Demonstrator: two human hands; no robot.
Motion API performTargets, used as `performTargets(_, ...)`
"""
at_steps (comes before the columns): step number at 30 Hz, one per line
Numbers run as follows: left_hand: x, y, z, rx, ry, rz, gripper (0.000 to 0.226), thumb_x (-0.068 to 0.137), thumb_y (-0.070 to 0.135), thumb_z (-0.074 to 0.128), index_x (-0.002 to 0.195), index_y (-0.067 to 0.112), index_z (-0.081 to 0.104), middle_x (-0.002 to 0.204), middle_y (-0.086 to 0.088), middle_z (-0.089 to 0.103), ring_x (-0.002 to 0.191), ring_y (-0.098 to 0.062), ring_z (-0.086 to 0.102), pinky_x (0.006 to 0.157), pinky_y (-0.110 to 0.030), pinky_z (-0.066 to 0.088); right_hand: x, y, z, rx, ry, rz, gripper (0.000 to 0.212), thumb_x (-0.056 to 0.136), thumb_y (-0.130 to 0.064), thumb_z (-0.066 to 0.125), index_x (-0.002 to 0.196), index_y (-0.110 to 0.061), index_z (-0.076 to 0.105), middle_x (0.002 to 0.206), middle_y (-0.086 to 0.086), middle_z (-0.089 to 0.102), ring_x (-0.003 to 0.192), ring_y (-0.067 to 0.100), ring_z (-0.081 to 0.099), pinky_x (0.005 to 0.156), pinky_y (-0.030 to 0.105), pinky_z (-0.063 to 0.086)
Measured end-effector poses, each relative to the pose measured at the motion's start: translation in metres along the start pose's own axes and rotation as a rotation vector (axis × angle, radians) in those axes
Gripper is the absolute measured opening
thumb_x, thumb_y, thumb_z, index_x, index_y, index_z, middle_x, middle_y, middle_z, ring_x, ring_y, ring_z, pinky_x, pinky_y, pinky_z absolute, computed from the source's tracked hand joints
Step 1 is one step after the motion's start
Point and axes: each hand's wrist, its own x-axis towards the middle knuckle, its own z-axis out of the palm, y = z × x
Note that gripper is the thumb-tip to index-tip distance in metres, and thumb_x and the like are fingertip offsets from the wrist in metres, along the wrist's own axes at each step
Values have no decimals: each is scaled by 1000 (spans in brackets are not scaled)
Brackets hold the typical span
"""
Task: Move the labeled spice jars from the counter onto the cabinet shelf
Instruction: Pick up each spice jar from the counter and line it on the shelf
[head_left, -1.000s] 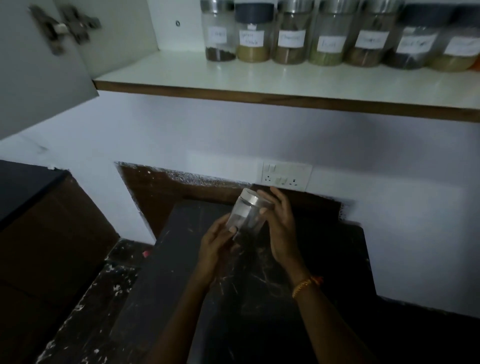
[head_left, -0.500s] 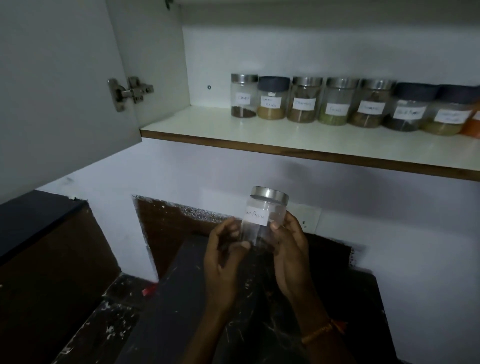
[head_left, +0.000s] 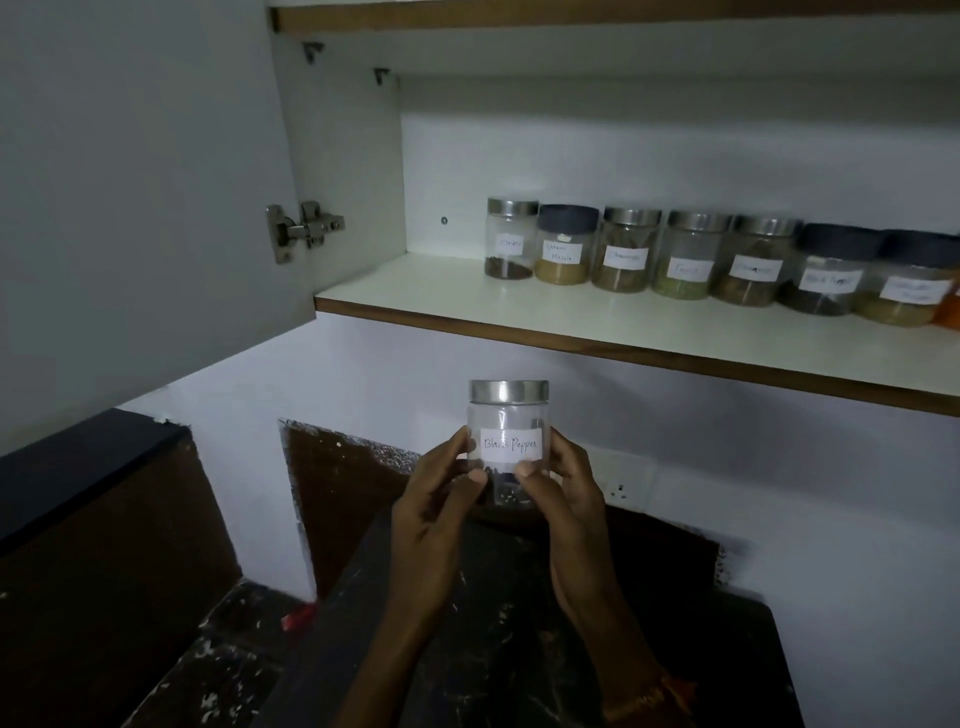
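Whereas a second ago the jar (head_left: 508, 441) sat tilted low over the counter (head_left: 519, 597), it is now held upright, label reading "Black Pepper", higher but below the cabinet shelf (head_left: 597, 327); left hand (head_left: 436, 499) and right hand (head_left: 563, 488) each clasp a side; seven labeled jars (head_left: 691, 254) line the far shelf edge; judgement: label checked, lift under way, free space lies left of the row
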Motion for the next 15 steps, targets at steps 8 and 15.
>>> performTargets(8, 64, 48, -13, 132, -48, 169, 40, 99, 26, 65, 138, 35, 65, 135, 12, 68, 125, -4, 65, 94, -13, 54, 43, -57, 25, -146, -9, -245, 65, 73, -52, 78, 133, -41, 52, 125, -25, 63, 118, -1, 61, 91, 15, 54)
performTargets(15, 162, 107, -11, 235, -82, 265, 38, 100, 27, 65, 138, 26, 66, 124, -1, 76, 113, -22, 73, 106, -39, 55, 129, -118, 62, -235, 37, -378, 58, 77, -42, 83, 124, -35, 50, 119, -27, 58, 109, -4, 60, 78, 11, 52)
